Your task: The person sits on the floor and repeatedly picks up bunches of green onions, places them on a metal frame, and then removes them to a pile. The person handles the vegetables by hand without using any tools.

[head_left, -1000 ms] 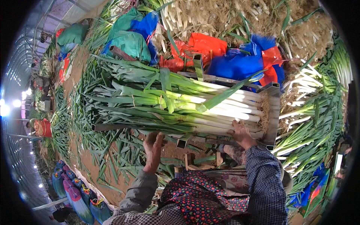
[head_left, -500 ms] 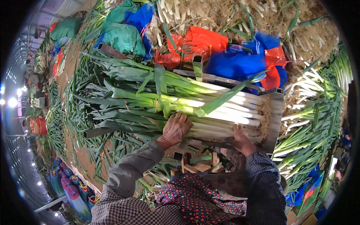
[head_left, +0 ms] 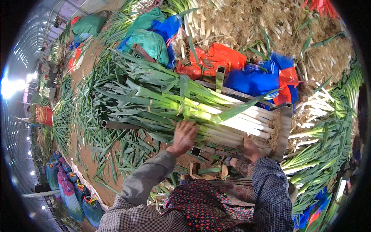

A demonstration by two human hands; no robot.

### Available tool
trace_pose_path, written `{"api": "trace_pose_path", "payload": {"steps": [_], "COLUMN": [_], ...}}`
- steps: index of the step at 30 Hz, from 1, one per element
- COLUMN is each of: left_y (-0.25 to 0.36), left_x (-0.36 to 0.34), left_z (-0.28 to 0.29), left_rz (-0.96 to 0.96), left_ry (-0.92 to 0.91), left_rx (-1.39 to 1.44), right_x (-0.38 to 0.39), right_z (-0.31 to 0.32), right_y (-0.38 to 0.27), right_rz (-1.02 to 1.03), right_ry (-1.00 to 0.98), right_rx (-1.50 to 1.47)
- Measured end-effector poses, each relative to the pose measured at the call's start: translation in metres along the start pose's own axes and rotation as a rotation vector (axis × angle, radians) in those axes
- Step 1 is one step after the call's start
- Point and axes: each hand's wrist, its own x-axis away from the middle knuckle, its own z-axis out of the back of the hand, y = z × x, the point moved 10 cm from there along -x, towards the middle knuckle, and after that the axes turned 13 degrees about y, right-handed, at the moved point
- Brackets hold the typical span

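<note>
Long leeks (head_left: 232,112) lie side by side in a metal frame (head_left: 284,123), green leaves toward the left, rooted ends against its right plate. My left hand (head_left: 184,137) rests on the near side of the bundle where white turns green, fingers curled over the stalks. My right hand (head_left: 249,147) grips the near white stems close to the roots, its fingertips bent and partly hidden among them. A loose green leaf (head_left: 241,108) lies slantwise across the top.
Red plastic sheeting (head_left: 216,58), blue sheeting (head_left: 249,81) and green bags (head_left: 145,46) lie behind the frame. Leek piles (head_left: 317,154) surround it. Wooden pieces (head_left: 195,170) sit below it. Several long wrapped bundles (head_left: 65,193) lie left on soil.
My left hand has risen from below the frame's near edge onto the leeks and curled over them. My right hand stays at the white ends.
</note>
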Motion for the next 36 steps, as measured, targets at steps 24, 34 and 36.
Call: {"api": "trace_pose_path", "payload": {"steps": [24,34,36], "left_y": [-0.115,-0.259,-0.252], "left_x": [-0.018,-0.075,-0.094], "left_z": [0.154,0.403,0.355], "left_rz": [0.06,0.281,0.257], "left_ry": [0.115,0.365,0.377], "left_rx": [-0.405,-1.211,-0.949], "right_x": [-0.012,-0.021,-0.025], "right_z": [0.005,-0.012,-0.016], "right_y": [0.003,0.017,0.02], "right_rz": [0.043,0.027,0.023], "right_ry": [0.106,0.059,0.028], "right_rx": [0.122,0.141,0.217]}}
